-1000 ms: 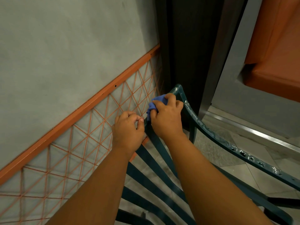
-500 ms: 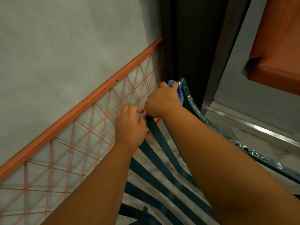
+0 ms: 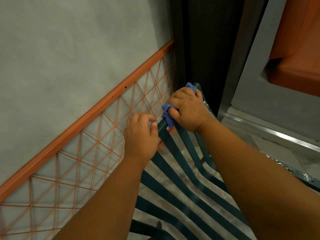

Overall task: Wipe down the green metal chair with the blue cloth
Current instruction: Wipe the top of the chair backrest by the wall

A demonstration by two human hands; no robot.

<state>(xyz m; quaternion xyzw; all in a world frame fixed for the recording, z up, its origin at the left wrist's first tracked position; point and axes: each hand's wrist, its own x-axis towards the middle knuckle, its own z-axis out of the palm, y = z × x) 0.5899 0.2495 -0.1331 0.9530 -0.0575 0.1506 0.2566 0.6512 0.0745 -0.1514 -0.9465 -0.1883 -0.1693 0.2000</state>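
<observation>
The right hand [image 3: 187, 110] grips the blue cloth [image 3: 167, 116] around the green chair [image 3: 173, 153]'s top rail, centre frame. The left hand [image 3: 141, 135], fingers curled, holds the rail edge just beside it. An orange lattice panel [image 3: 86, 153] crowds the chair's left; the floor [image 3: 256, 141] lies open at right.

**Chair set against the wall, both hands at its upper corner**

The chair [image 3: 174, 163] stands on the floor [image 3: 245, 137], its slats running from lower middle up to a corner beside the wall [image 3: 69, 49]. A lattice panel [image 3: 97, 144] lies against the wall, left of the chair. The right hand [image 3: 187, 110] sits on the chair's top corner with the cloth [image 3: 167, 116] under it. The left hand [image 3: 141, 135] is just left, at the frame edge. A door frame [image 3: 242, 58] rises behind the chair, to the right.
</observation>
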